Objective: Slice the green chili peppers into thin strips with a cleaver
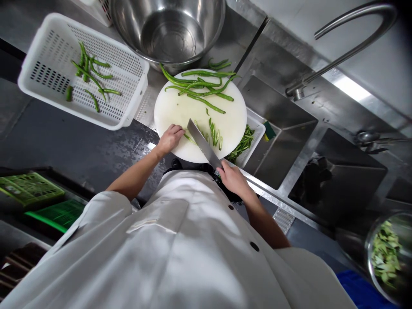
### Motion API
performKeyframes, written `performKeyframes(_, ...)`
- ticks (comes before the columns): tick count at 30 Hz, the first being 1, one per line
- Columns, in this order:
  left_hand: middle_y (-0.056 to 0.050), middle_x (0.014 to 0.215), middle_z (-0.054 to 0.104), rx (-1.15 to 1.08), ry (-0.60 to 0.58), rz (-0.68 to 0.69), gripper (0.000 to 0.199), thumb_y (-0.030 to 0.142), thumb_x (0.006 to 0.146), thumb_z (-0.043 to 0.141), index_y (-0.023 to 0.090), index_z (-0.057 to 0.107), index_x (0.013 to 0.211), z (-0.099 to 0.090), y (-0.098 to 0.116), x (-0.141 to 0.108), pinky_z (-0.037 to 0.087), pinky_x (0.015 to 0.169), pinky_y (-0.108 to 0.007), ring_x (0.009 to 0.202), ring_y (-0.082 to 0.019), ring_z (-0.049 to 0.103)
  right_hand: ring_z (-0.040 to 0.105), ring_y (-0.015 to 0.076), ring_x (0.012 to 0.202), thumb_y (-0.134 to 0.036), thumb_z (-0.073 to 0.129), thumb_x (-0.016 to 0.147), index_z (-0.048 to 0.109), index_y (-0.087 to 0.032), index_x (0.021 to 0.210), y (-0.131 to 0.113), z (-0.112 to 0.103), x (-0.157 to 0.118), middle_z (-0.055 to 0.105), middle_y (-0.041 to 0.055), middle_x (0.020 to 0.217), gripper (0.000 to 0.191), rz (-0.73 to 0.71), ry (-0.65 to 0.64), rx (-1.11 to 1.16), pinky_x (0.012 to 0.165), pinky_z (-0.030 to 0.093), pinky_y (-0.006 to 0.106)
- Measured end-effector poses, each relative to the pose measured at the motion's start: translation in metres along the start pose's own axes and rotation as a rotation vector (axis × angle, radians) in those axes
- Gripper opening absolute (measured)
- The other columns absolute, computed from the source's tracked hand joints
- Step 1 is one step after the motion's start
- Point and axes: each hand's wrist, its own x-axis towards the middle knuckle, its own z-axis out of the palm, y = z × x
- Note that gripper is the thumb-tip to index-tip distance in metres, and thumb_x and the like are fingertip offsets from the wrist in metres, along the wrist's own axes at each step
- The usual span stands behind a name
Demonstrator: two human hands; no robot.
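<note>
My right hand [232,176] is wrapped round the handle of a kitchen knife [206,146], whose broad blade slants up and left over a round white cutting board [167,107]. My left hand [171,138], fingers bent together, holds a long green chili pepper [189,139] at the board's near left edge. Most of that pepper is hidden under the fingers, and its visible end points at the blade. Right of the blade lie cut pepper pieces [214,132]. Several whole green chili peppers [201,85] lie across the far part of the board.
Left stands a white perforated basket [35,92] with several green peppers. A large steel bowl [206,25] is behind the board. Cut peppers [242,143] fill a white basket [254,148] partly under the board, beside a sink [277,159]. A curved faucet [347,53] rises behind.
</note>
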Motion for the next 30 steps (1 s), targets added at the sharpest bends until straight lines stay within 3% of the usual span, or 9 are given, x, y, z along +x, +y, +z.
performKeyframes(13,-0.011,0.106,0.069,-0.039,0.002,-0.032,0.039,0.027,0.110,0.034,0.019,0.072,0.103,-0.002,0.002,0.006,0.054,0.089,-0.040,0.096,-0.024,0.060,0.071,0.0311,0.092,-0.039,0.034,0.114,0.057,-0.018,0.133,0.006,-0.027,-0.006,0.075,0.0151,0.100,0.036,-0.043,-0.013,-0.015,0.072,0.037,0.032)
performKeyframes(19,-0.010,0.105,0.072,-0.088,0.034,0.008,0.038,0.029,0.109,0.036,0.021,0.073,0.102,0.003,0.002,0.003,0.057,0.089,-0.040,0.096,-0.023,0.064,0.069,0.0279,0.086,-0.034,0.040,0.112,0.058,-0.018,0.123,-0.012,-0.025,0.040,0.074,0.0131,0.097,0.027,-0.125,0.052,0.188,0.071,0.040,0.031)
performKeyframes(22,-0.010,0.104,0.073,-0.179,0.071,0.020,0.033,0.030,0.106,0.042,0.021,0.073,0.099,-0.006,-0.006,0.007,0.058,0.089,-0.038,0.097,-0.022,0.067,0.067,0.0239,0.072,-0.033,0.041,0.111,0.058,-0.021,0.117,-0.016,-0.019,0.054,0.071,0.0063,0.085,0.021,-0.091,0.065,0.377,0.070,0.042,0.031)
performKeyframes(24,-0.009,0.107,0.073,-0.214,0.183,-0.051,0.027,0.029,0.104,0.046,0.021,0.072,0.101,-0.018,-0.019,0.025,0.058,0.090,-0.037,0.100,-0.022,0.069,0.063,0.0214,0.062,-0.034,0.041,0.111,0.056,-0.024,0.112,-0.011,-0.012,0.048,0.066,0.0005,0.074,0.018,-0.063,0.054,0.500,0.069,0.044,0.031)
performKeyframes(26,-0.009,0.111,0.073,-0.211,0.292,-0.145,0.021,0.026,0.103,0.049,0.021,0.070,0.105,-0.031,-0.036,0.061,0.057,0.093,-0.035,0.102,-0.020,0.068,0.061,0.0205,0.059,-0.036,0.041,0.110,0.054,-0.025,0.108,-0.008,-0.003,0.035,0.062,-0.0026,0.069,0.017,-0.054,0.057,0.586,0.068,0.044,0.030)
performKeyframes(27,-0.008,0.110,0.072,-0.202,0.287,-0.154,0.019,0.025,0.102,0.051,0.020,0.069,0.105,-0.036,-0.044,0.084,0.057,0.095,-0.035,0.103,-0.020,0.067,0.061,0.0203,0.060,-0.036,0.042,0.110,0.054,-0.026,0.106,-0.008,0.003,0.028,0.062,-0.0027,0.069,0.016,-0.061,0.061,0.611,0.069,0.045,0.030)
performKeyframes(30,-0.006,0.105,0.072,-0.183,0.025,-0.008,0.015,0.022,0.099,0.056,0.017,0.069,0.105,-0.032,-0.056,0.161,0.055,0.102,-0.035,0.103,-0.018,0.066,0.064,0.0199,0.068,-0.037,0.047,0.108,0.052,-0.026,0.097,-0.017,0.020,0.020,0.066,-0.0007,0.076,0.016,-0.101,0.085,0.640,0.072,0.046,0.029)
